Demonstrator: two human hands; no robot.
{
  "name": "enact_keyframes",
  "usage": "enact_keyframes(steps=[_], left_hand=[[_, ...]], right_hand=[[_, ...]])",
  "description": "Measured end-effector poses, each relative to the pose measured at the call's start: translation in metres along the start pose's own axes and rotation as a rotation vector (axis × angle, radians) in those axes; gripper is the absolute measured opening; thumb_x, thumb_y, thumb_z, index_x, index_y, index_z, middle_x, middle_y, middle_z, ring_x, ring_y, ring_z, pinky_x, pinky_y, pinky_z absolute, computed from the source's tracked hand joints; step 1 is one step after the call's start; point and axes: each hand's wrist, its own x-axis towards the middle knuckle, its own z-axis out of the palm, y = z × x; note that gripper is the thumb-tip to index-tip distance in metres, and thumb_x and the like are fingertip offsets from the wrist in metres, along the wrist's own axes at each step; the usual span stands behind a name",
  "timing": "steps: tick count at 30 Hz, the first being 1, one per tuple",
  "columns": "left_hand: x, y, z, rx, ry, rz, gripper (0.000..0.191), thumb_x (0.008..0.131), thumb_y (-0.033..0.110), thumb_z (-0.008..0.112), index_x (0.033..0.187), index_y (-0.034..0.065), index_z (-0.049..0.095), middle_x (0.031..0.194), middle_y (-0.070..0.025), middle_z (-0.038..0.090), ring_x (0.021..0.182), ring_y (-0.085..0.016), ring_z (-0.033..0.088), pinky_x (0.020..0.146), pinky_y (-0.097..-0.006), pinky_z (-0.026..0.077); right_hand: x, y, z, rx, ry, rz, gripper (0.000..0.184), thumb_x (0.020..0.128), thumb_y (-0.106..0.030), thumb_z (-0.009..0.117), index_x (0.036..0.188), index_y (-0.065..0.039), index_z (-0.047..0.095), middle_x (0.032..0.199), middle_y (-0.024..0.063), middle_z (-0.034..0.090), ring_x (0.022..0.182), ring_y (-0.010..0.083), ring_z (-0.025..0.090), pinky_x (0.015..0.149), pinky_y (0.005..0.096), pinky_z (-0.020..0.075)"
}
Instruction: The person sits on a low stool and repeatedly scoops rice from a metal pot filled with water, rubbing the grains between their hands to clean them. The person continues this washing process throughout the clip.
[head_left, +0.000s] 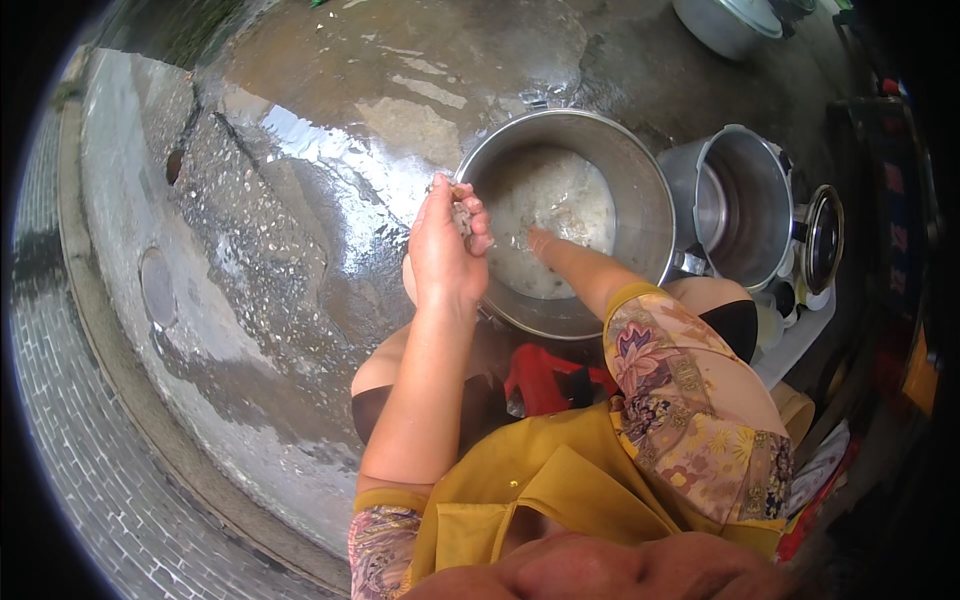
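A wide stainless steel pot (652, 187) stands on the wet ground before me, with cloudy whitish liquid (577, 195) in its bottom. Over its left rim, my left hand (450, 232) is cupped with fingers curled around small pale, wet pieces (460, 217). What these pieces are, I cannot make out. My right hand (541, 241) reaches down into the pot. Its fingers are under the liquid, so whether they grip anything is hidden. The liquid ripples near that hand.
To the right, a second metal pot (742, 202) lies tilted, beside a glass lid (823, 238). A tray (802, 337) with bottles or jars is near my right knee. A large pale metal vessel (727, 30) stands at the top right. A round drain cover (158, 287) lies at left.
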Motion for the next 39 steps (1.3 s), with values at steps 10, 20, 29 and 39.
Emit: enact_keyframes(steps=[10, 20, 29, 39], left_hand=[[0.002, -0.003, 0.003, -0.011, -0.018, 0.01, 0.024, 0.099, 0.029, 0.054, 0.09, 0.007, 0.054, 0.072, -0.002, 0.053, 0.053, -0.009, 0.046, 0.043, -0.0198, 0.032], [0.005, 0.0, -0.001, -0.001, 0.003, 0.037, 0.022, 0.098, 0.029, 0.055, 0.09, 0.0077, 0.055, 0.072, -0.0004, 0.054, 0.054, -0.008, 0.047, 0.043, -0.0191, 0.034], [0.0, -0.013, 0.011, 0.249, -0.092, 0.025, 0.022, 0.096, 0.03, 0.058, 0.091, 0.0083, 0.058, 0.073, 0.0005, 0.055, 0.057, -0.008, 0.048, 0.046, -0.0206, 0.033], [0.002, -0.034, 0.014, 0.73, -0.146, 0.289, 0.019, 0.083, 0.02, 0.073, 0.09, 0.0051, 0.064, 0.082, 0.0018, 0.062, 0.067, -0.011, 0.055, 0.061, -0.0254, 0.045]], right_hand=[[-0.04, -0.09, -0.022, 0.632, -0.058, -0.088, 0.027, 0.097, -0.031, 0.047, 0.102, -0.006, 0.057, 0.09, 0.0088, 0.05, 0.073, 0.0208, 0.046, 0.057, 0.0366, 0.0324], [-0.127, -0.067, -0.151, 1.845, -0.109, -0.029, 0.034, 0.1, -0.04, 0.044, 0.09, -0.01, 0.055, 0.066, 0.001, 0.052, 0.049, 0.0117, 0.044, 0.044, 0.0261, 0.0336], [-0.249, -0.046, -0.215, 2.396, 0.032, -0.499, 0.075, 0.097, -0.064, 0.025, 0.114, 0.005, 0.053, 0.106, 0.0184, 0.06, 0.098, 0.0318, 0.057, 0.089, 0.0444, 0.0481], [-0.271, -0.047, -0.221, 2.382, 0.128, -0.625, 0.083, 0.096, -0.066, 0.025, 0.133, 0.006, 0.041, 0.135, 0.0243, 0.049, 0.12, 0.0337, 0.052, 0.102, 0.0462, 0.042]])
